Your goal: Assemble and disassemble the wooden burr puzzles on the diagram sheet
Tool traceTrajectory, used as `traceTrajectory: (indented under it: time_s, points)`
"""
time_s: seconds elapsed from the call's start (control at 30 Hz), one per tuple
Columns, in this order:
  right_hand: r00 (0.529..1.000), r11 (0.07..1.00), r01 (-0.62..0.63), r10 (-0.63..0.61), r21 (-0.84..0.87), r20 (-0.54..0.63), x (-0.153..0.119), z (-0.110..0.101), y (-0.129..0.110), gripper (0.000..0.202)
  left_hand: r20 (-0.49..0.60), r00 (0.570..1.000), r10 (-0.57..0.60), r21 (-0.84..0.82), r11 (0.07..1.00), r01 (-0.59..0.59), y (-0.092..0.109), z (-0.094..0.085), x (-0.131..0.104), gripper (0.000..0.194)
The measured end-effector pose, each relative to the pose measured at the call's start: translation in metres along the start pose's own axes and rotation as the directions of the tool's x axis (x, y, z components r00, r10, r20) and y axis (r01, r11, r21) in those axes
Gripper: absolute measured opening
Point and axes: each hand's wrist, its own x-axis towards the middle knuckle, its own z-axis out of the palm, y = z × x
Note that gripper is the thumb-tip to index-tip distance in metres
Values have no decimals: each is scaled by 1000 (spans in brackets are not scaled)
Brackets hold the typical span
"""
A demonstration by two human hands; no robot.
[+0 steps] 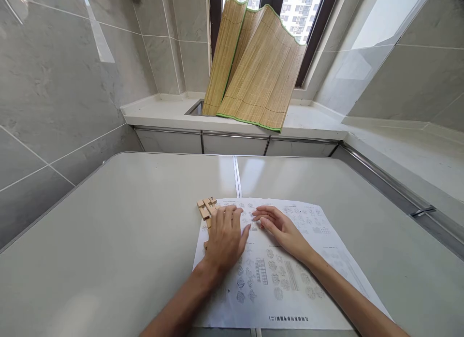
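Printed paper (297, 305) lies nearest my camera, flat on the pale table (108, 230) beneath both forearms. I see the left hand (224, 234) palm down, partly covering wooden pieces (204, 212) at the paper's far left edge; I cannot tell whether its fingers grip one. My right hand (284, 228) hovers empty over the sheet, fingers loosely bent.

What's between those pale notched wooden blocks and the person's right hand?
In the head view, the left hand, partly covering the blocks, then a narrow strip of white printed paper before the right hand.
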Motion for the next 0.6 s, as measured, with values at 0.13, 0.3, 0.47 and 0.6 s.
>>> traceTrajectory:
  time_s: [0.13, 0.3, 0.47, 0.6]
  points:
    - [999, 999, 0, -1, -34, -38, 0, 1, 2, 31, 102, 960, 262, -96, 963, -253, 11, -5, -2, 11]
    - [990, 989, -58, 40, -134, -137, -3, 1, 6, 34, 195, 860, 472, -177, 879, -442, 19, -3, -13, 21]
    - [991, 964, -26, -10, -263, -137, -4, 2, 4, 33, 202, 829, 521, -214, 850, -482, 18, 4, -18, 24]
    - [992, 950, 1, -42, -312, -123, -3, 4, 0, 33, 204, 835, 512, -235, 853, -466, 18, 6, -17, 29]
